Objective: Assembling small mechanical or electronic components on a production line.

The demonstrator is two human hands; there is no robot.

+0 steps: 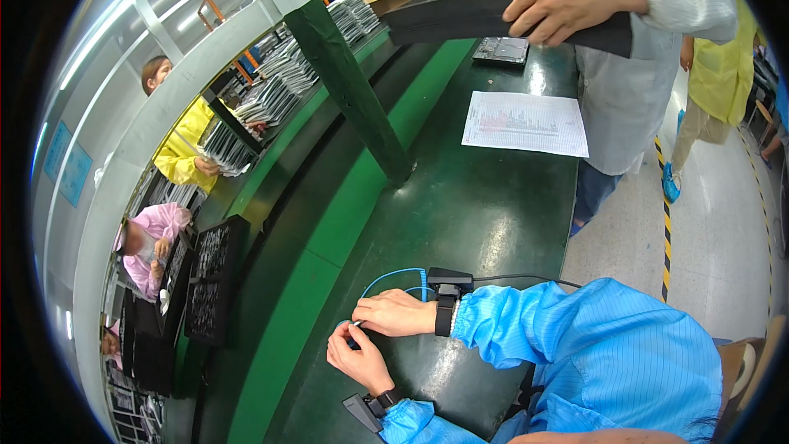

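Observation:
Both hands meet over the dark green bench (468,205), fingertips together. My right hand (394,312), in a blue striped sleeve with a black wrist band, is closed in a pinch. Just below it, my left hand (362,362) is curled and also pinching. Between the fingertips a small pale and dark thing (355,325) shows, too covered to name. Behind my right hand a thin blue cord (393,272) loops, with a coiled stretch beside the wrist. A black box-shaped device (450,277) sits on the right wrist band, and another (362,413) is at the left wrist.
Across the bench another person's hand (575,2) holds a black tray (485,20) of parts. A printed sheet (526,123) and a metal-framed part (501,50) lie there. A green post (349,90) rises from the bench edge. Black trays (215,279) stand beyond the belt (316,251).

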